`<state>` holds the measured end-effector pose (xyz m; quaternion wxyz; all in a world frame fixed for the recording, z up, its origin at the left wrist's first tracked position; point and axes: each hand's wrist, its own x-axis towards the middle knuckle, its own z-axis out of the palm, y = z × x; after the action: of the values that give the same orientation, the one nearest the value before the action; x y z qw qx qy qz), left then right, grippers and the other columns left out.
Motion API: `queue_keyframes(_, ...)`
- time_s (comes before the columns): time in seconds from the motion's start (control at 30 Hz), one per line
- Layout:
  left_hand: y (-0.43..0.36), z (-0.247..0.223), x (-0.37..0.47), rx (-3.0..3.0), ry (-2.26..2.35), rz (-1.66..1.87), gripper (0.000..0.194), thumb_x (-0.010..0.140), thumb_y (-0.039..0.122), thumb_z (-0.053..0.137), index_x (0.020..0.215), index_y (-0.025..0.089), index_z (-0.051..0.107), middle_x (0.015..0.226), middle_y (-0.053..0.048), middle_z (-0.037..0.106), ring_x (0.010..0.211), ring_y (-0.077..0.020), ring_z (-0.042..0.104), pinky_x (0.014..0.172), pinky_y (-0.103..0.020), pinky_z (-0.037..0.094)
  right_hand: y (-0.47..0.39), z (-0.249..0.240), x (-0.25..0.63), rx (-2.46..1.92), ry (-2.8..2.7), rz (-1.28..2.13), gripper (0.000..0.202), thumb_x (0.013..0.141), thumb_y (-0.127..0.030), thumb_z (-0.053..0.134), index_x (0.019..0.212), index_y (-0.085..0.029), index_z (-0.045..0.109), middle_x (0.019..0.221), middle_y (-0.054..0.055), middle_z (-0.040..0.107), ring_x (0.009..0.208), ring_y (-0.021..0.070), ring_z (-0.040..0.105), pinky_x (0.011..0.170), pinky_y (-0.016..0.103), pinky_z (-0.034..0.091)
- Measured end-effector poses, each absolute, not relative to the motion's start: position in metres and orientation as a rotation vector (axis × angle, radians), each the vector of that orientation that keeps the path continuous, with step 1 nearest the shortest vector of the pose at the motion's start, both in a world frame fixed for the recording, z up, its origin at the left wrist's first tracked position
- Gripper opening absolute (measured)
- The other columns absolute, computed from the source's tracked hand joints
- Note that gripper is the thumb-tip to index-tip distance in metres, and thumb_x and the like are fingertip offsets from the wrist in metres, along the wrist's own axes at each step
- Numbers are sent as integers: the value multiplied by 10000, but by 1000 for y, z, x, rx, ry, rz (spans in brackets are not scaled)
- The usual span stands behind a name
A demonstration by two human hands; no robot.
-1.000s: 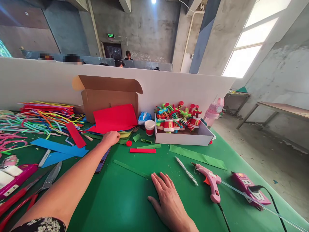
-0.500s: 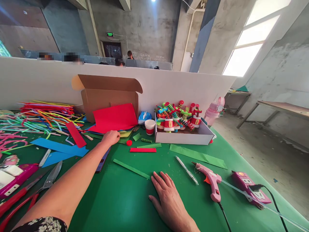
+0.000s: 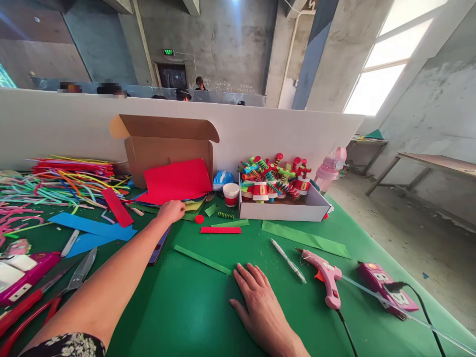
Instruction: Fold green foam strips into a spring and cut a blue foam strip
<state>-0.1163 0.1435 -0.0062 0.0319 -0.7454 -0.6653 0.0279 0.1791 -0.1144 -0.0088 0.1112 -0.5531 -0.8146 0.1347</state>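
My left hand [image 3: 171,211] is closed at the front edge of the stacked coloured sheets, just below a large red sheet [image 3: 178,181]; what its fingers hold, if anything, is hidden. My right hand [image 3: 256,292] lies flat on the green table [image 3: 178,307], fingers spread, holding nothing. Its fingertips are beside the end of a narrow green strip [image 3: 203,260]. Under my left wrist, a dark phone [image 3: 159,246] shows in part. A red strip [image 3: 220,230] and a small green coil [image 3: 225,216] lie beyond my right hand.
A white box [image 3: 284,212] of small figures stands behind, beside a paper cup [image 3: 231,195]. On the right are a white pen [image 3: 288,261], pink glue gun [image 3: 323,276] and purple power strip [image 3: 386,290]. Scissors [image 3: 80,272] and coloured pipe cleaners [image 3: 70,183] lie left.
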Motion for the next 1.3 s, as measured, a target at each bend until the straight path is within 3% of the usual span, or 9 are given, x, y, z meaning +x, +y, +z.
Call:
queue_keyframes(0.17,143,-4,-115,-2291,-2058,78,281,731,215,515,855,286,756,927,-48,756,905,-247,675,733,-288,487,-115,-11,179,-1594,-2378,355,604,885,-296,584,1449,-196,394,1454,78,477,1365,308,408,1137,531,347)
queue_keyframes(0.33,144,-4,-116,-2314,-2026,80,265,737,226,519,836,280,758,918,-56,755,913,-255,676,734,-290,488,-115,-16,181,-1584,-2373,340,517,912,-379,538,1393,-199,487,1460,77,469,1369,310,402,1141,521,344)
queue_keyframes(0.83,145,-8,-117,-2287,-2068,56,288,719,232,530,883,291,759,945,-47,759,923,-251,676,748,-286,490,-115,-10,180,-1595,-2381,381,520,925,-408,510,1389,-174,492,1457,93,468,1368,317,401,1140,539,335)
queue_keyframes(0.97,146,-9,-119,-2290,-2049,77,308,730,233,512,906,290,759,977,-53,756,931,-262,677,755,-301,493,-116,-11,180,-1573,-2376,333,521,906,-370,550,1396,-208,483,1451,84,480,1358,314,415,1133,534,347)
queue_keyframes(1.1,148,-9,-120,-2311,-2061,82,296,733,242,520,906,285,757,980,-61,753,943,-272,674,766,-307,494,-116,-11,180,-1579,-2391,338,613,886,-282,576,1460,-210,375,1462,74,471,1361,302,413,1133,526,352)
queue_keyframes(1.23,148,-9,-119,-2296,-2079,59,280,738,252,532,900,286,758,974,-65,752,930,-273,674,755,-308,496,-116,-13,182,-1545,-2389,321,546,894,-313,564,1420,-225,448,1455,78,479,1363,307,409,1133,522,348)
queue_keyframes(1.3,147,-9,-119,-2279,-2077,58,274,738,257,534,892,297,757,956,-52,755,924,-260,675,751,-294,494,-116,-14,182,-1536,-2389,313,597,884,-284,575,1451,-228,395,1453,77,484,1359,303,415,1131,519,351)
